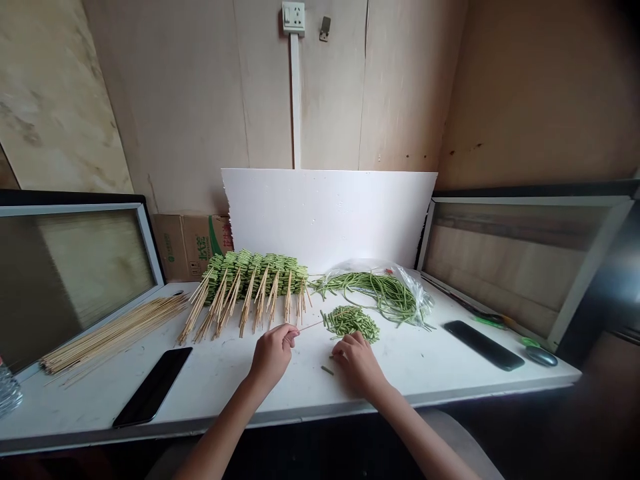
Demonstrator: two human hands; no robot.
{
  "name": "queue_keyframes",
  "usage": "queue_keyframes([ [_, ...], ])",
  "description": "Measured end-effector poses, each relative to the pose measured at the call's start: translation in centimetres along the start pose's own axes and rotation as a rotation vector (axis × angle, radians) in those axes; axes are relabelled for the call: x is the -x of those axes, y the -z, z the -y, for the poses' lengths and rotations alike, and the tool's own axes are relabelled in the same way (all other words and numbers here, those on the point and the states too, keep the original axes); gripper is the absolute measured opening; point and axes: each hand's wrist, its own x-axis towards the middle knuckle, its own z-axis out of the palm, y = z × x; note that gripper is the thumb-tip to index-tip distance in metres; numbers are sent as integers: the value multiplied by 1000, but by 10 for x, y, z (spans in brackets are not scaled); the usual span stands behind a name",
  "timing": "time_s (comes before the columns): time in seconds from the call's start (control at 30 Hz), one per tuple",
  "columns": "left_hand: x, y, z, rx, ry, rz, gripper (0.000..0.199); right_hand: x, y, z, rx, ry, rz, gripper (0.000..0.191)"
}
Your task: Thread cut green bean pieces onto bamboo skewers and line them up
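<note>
My left hand [274, 348] is closed round a thin wooden skewer [311, 326], which points right toward a pile of cut green bean pieces [351, 321]. At the near edge of that pile is my right hand [356, 360], its fingers curled down to the table; what they hold, if anything, is hidden. One loose bean piece [327, 370] lies between the hands. Behind my left hand, several bundles of skewers threaded with bean pieces [250, 277] are stacked in a row. Long uncut beans [375, 288] lie on a clear plastic bag [419, 297] behind the pile.
Bare skewers [115, 330] lie at the left of the white table [400, 380], near a black phone [153, 387] and a plastic bottle [8, 390]. Another phone [484, 345], a mouse [541, 356] and green-handled scissors [487, 321] are at the right. A white board [330, 217] stands behind.
</note>
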Motion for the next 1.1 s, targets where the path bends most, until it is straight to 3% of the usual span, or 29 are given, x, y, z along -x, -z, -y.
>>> queue_keyframes([
  [0.2, 0, 1, 0, -8, -23, 9, 27, -5, 5, -10, -163, -43, -75, 17],
  [0.4, -2, 4, -3, 28, -12, -8, 28, -19, 35, -32, -897, -249, -143, 41],
  [0.63, -1, 4, -4, 47, -31, 18, 29, -23, 53, -37, -1517, -364, -217, 36],
  [0.8, 1, 4, -5, 45, -45, 34, 30, -21, 60, -29, -1627, -311, -188, 31],
  [1.1, 1, 2, -4, 42, -49, 36, 29, -20, 65, -29, -1576, -325, -197, 29],
])
